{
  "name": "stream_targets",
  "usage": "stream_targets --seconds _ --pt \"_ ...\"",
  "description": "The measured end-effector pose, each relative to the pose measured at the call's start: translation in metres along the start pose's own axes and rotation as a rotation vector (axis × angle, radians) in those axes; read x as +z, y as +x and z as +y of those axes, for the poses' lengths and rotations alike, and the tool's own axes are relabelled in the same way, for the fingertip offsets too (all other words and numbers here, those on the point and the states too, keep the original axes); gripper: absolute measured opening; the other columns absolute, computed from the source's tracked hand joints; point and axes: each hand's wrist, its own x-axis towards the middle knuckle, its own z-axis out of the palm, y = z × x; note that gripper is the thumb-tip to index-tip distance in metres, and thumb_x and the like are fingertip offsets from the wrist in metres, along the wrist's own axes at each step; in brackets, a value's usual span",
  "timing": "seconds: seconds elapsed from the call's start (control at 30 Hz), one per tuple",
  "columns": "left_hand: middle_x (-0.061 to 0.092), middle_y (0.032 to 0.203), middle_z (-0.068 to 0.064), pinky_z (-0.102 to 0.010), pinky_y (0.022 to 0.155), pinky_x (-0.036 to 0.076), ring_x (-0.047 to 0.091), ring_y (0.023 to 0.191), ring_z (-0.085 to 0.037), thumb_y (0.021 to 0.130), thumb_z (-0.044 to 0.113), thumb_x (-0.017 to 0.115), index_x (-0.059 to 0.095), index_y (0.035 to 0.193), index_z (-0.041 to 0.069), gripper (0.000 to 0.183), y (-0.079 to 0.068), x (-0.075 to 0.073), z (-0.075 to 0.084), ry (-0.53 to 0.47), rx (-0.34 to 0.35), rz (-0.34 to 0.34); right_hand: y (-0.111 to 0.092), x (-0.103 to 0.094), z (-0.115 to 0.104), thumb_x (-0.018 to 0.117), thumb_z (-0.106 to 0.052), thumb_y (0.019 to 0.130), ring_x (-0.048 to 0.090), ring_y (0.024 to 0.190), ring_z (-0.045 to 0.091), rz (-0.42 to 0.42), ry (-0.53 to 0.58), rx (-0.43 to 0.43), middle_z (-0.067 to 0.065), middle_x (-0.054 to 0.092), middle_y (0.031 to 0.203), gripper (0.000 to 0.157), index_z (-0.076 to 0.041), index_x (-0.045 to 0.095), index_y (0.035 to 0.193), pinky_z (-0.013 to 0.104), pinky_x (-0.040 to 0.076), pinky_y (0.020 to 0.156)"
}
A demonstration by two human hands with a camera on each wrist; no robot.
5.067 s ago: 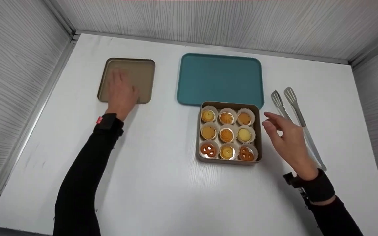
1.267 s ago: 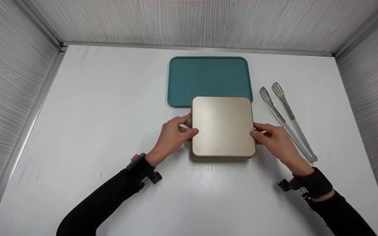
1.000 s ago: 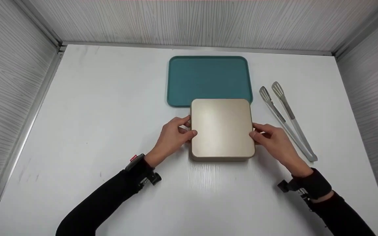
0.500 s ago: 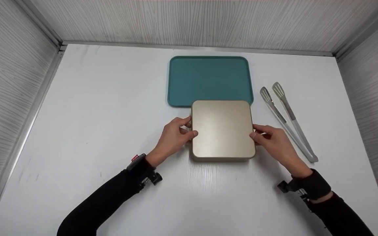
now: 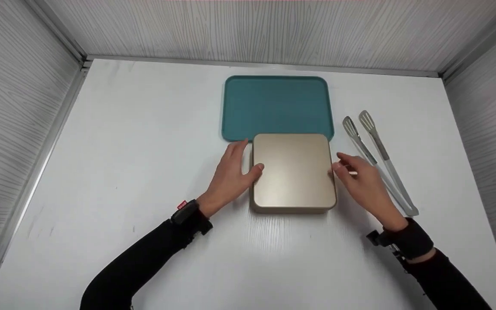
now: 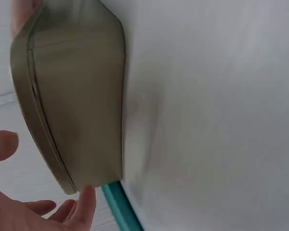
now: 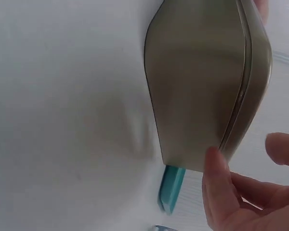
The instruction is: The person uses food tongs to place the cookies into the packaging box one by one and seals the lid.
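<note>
A gold rectangular tin [image 5: 294, 172] stands with its lid on in the middle of the table, its far edge in front of the teal tray [image 5: 276, 103]. The wrist views show a narrow seam between lid and body; the contents are hidden. At the tin's left side, my left hand [image 5: 230, 174] is spread, thumb over the lid's edge and fingers pointing away from me. On the other side, my right hand [image 5: 362, 181] has loosely bent fingers close to the tin wall. In the right wrist view its thumb [image 7: 282, 148] is apart from the lid.
Metal tongs [image 5: 381, 163] with slotted ends lie spread on the table, right of the tin and just beyond my right hand. The white table [image 5: 144, 129] is bounded by grey wood-grain panels at the back and both sides.
Earlier the tin stood open, showing small pastries in paper cups, and my left hand was over the lid at left. The lid then went on and settled down; both hands have now loosened.
</note>
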Motion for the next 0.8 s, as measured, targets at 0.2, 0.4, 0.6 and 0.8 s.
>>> stream_targets --seconds 0.2,0.4,0.6,0.8 --pt "0.006 0.173 -0.018 -0.049 0.128 0.007 -0.002 0.159 -0.029 0.103 0.062 0.046 0.020 0.163 -0.003 0.092 0.018 0.012 0.008 0.382 0.244 -0.070 0.022 0.018 -0.004 0.061 -0.035 0.105 0.034 0.149 0.042 0.010 -0.316 -0.293 0.029 0.036 0.160 0.072 0.010 0.037 0.155 0.056 0.031 0.119" --pt "-0.005 0.173 -0.015 -0.051 0.128 0.002 -0.011 0.158 -0.023 0.099 0.076 0.034 0.010 0.164 -0.001 0.104 0.029 0.017 0.005 0.488 0.212 -0.186 0.034 0.030 -0.007 0.044 -0.058 0.107 0.009 0.158 0.034 -0.183 -0.411 -0.207 0.020 0.010 0.171 0.087 0.006 0.020 0.162 0.062 0.017 0.123" --pt "-0.005 0.172 -0.019 -0.040 0.128 0.002 -0.011 0.158 -0.027 0.101 0.074 0.033 0.008 0.164 -0.003 0.103 0.032 0.020 -0.002 0.507 0.247 -0.209 0.035 0.032 -0.005 0.042 -0.059 0.107 0.004 0.159 0.031 -0.225 -0.395 -0.174 0.018 0.005 0.172 0.089 0.004 0.015 0.163 0.057 0.015 0.125" --pt "-0.004 0.171 -0.023 -0.033 0.127 -0.001 -0.011 0.158 -0.030 0.103 0.069 0.035 0.010 0.163 -0.007 0.100 0.034 0.022 -0.007 0.512 0.299 -0.193 0.037 0.036 -0.004 0.043 -0.059 0.106 0.007 0.159 0.033 -0.194 -0.388 -0.196 0.020 0.008 0.171 0.089 0.006 0.017 0.162 0.051 0.016 0.126"
